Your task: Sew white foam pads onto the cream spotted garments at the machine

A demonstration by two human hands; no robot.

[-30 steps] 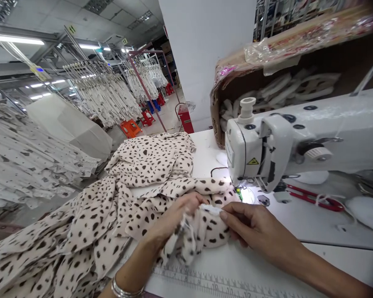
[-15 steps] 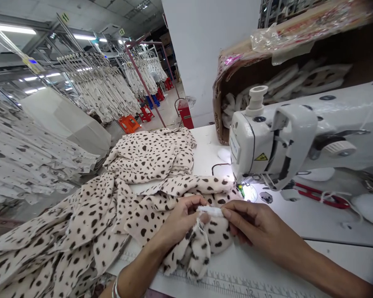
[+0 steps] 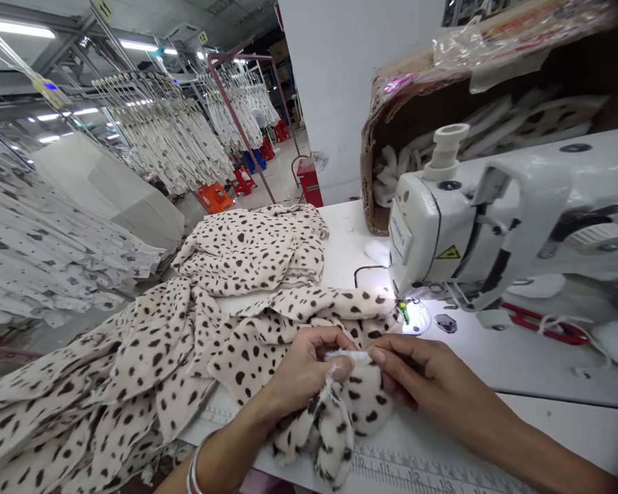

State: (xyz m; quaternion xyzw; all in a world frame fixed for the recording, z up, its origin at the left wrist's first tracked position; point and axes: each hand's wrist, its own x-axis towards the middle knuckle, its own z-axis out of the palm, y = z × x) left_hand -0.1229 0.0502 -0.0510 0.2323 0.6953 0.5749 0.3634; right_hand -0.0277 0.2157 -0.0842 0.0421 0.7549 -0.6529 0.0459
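Both hands pinch the white edge of a small spotted fabric piece point(image 3: 368, 398), in front of the sewing machine point(image 3: 432, 233). My left hand point(image 3: 314, 363) grips the edge from the left, thumb on top, with a bunched part hanging below it. On the right side, my right hand point(image 3: 417, 367) closes thumb and fingers on the same edge. Behind the hands, a large spotted cloth point(image 3: 247, 336) reaches close to the lit needle area point(image 3: 415, 317); its far part lies folded on the table.
An open cardboard box point(image 3: 368, 171) holding fabric pieces stands behind the machine. Red-handled scissors point(image 3: 546, 324) lie under the machine arm. A printed ruler point(image 3: 406, 473) runs along the table's front edge. Garments point(image 3: 159, 137) hang on racks at the left.
The view has shifted slightly, so the machine appears farther right and larger. Both hands still hold the fabric edge, and the left fingers have curled a little more over it.
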